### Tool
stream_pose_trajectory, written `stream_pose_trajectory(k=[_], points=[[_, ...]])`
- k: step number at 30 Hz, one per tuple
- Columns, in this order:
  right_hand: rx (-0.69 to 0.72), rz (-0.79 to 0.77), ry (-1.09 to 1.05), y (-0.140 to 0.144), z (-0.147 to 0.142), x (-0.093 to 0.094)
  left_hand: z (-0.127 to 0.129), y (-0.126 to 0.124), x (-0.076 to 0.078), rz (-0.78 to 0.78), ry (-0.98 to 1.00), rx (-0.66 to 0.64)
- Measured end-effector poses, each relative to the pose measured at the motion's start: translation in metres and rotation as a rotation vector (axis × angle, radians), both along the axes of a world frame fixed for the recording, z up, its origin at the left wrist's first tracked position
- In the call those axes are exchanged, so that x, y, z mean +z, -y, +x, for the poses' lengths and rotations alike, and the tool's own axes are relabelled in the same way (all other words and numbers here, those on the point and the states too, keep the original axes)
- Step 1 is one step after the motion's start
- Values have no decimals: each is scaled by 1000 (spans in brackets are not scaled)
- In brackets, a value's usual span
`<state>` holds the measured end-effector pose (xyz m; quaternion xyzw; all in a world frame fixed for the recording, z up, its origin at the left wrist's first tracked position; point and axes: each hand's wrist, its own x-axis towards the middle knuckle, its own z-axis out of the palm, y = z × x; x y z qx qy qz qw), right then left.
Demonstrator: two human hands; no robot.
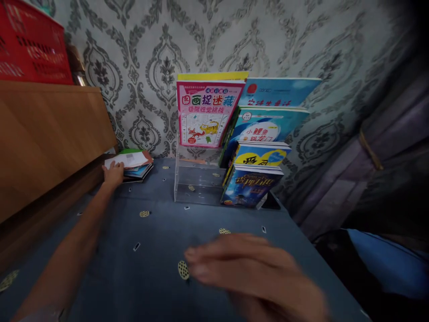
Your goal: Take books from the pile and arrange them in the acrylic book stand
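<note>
In the head view, the left hand [113, 173] is resting flat, fingers open, on a low stack of books [131, 164], pinning its near edge. The right hand [250, 273] is hovering blurred, empty and spread, over the table [150, 250]; beyond it, a clear stand [196, 179] is propping upright books [209, 114].

Both my arms are bare right up to where they leave the view, with no sleeve, watch or bracelet. My left hand [113, 172] wears no ring or glove. My right hand [248, 273] is gloveless too, though blurred.
</note>
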<state>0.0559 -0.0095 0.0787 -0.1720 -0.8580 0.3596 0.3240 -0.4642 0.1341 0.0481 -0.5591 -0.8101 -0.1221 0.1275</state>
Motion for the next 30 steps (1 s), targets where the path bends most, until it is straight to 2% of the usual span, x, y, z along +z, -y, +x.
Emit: stream_pose_trajectory(k=[2,3,4,5,10,12,14,17,21,25,30], points=[[64,-5,7,-11,-31,26,-1,1,2,-8,-37,-9],[112,-9,13,-15,-44,28,-2,1,3,-9,-49,-14],[142,-17,16,-18,-54,23,-2,1,4,-11,-56,-18],[141,-40,16,-21,-62,11,-2,1,5,-13,-63,-22],[70,-146,25,-29,-78,-73,-2,5,9,-24,-66,-36],[18,-168,38,-31,-80,-93,-2,7,11,-42,-65,-35],[14,-215,50,-32,-83,-103,-3,10,14,-68,-62,-29],[45,-302,36,-35,-85,-112,-6,14,18,-102,-50,-2],[35,-344,21,-38,-84,-118,-14,19,25,-116,-38,77],[38,-365,27,-36,-83,-114,-18,24,29,-106,-45,143],[54,-395,39,-35,-83,-107,-10,32,25,-115,-67,134]])
